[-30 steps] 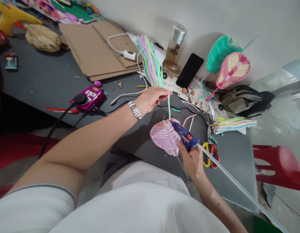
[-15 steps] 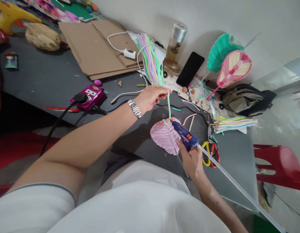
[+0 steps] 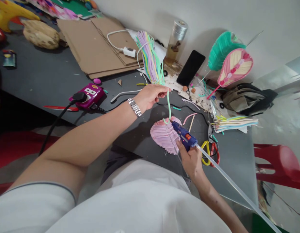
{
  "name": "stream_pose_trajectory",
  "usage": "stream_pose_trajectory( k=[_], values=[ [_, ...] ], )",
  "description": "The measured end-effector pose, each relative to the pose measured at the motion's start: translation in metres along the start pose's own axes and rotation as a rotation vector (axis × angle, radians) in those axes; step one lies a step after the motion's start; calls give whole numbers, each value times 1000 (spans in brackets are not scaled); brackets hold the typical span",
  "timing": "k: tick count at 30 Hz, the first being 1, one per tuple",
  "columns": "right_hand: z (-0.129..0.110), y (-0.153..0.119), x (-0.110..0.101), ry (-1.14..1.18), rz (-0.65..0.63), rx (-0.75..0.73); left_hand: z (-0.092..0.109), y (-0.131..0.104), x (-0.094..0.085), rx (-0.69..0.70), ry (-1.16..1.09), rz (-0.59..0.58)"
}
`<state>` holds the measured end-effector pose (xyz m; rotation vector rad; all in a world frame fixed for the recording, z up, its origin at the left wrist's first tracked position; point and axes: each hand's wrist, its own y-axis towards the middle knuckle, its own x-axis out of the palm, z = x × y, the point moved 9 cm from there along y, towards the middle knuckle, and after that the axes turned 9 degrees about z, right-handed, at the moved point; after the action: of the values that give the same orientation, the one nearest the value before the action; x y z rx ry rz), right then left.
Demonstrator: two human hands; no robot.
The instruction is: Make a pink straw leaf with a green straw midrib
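My left hand (image 3: 153,95) pinches the upper end of a light green pipe cleaner (image 3: 169,104), holding it taut above the table. Its lower end bends onto the top edge of a pink, leaf-shaped fan (image 3: 162,136) made of ridged strips, lying on the table. Wrapped in my right hand (image 3: 192,161) is a blue glue gun (image 3: 184,133), with a long clear glue stick (image 3: 227,176) running out of its back. The nozzle is at the bend of the pipe cleaner, by the fan's edge; whether it touches cannot be made out.
Scissors (image 3: 209,152) with yellow and red handles lie right of the glue gun. Behind stand a bottle (image 3: 175,42), a phone (image 3: 190,68) and a bundle of pipe cleaners (image 3: 150,61). Cardboard sheets (image 3: 91,45) and a purple power socket (image 3: 90,95) with a black cord are on the left.
Almost nothing differs. Both hands keep their holds, and the pipe cleaner's upper end has shifted very slightly left.
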<state>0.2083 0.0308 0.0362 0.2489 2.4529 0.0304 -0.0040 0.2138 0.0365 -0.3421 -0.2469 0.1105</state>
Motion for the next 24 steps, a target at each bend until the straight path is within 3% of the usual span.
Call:
stream_pose_trajectory(
  k=[12,24],
  values=[
    [9,-2,2,-14,-9,20,-1,2,-2,-7,-5,15],
    [1,-3,4,-28,-20,-39,-4,7,-4,6,-5,12]
  ],
)
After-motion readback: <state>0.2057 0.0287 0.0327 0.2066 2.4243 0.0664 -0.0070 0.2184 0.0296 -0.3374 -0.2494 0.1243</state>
